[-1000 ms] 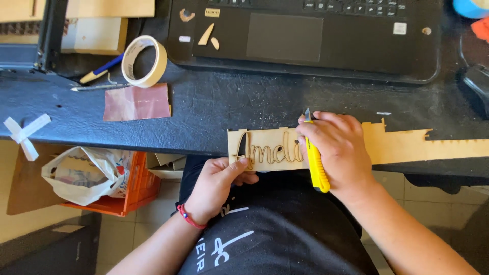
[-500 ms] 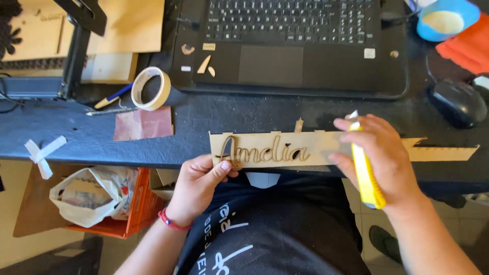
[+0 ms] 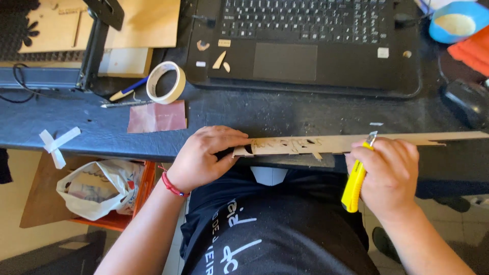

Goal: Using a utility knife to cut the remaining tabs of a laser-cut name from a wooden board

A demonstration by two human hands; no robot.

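Note:
A long thin wooden strip (image 3: 387,142) with cut-out script lettering lies along the front edge of the dark table (image 3: 285,114), tilted almost edge-on to me. My left hand (image 3: 206,157) grips its left end, thumb under and fingers on top. My right hand (image 3: 389,173) holds a yellow utility knife (image 3: 355,179), its blade tip touching the strip near the middle. A red band circles my left wrist.
A black laptop (image 3: 310,46) with small wood offcuts on its palm rest sits behind. A roll of masking tape (image 3: 165,82), a pen, a square of sandpaper (image 3: 157,116) and a tape cross (image 3: 57,143) lie at left. A mouse (image 3: 468,102) is at right. A bag in an orange crate (image 3: 97,189) stands below.
The strip has tipped from facing me with its lettering showing to nearly flat and edge-on. My left hand moved over its left end. The knife came down to the strip's edge.

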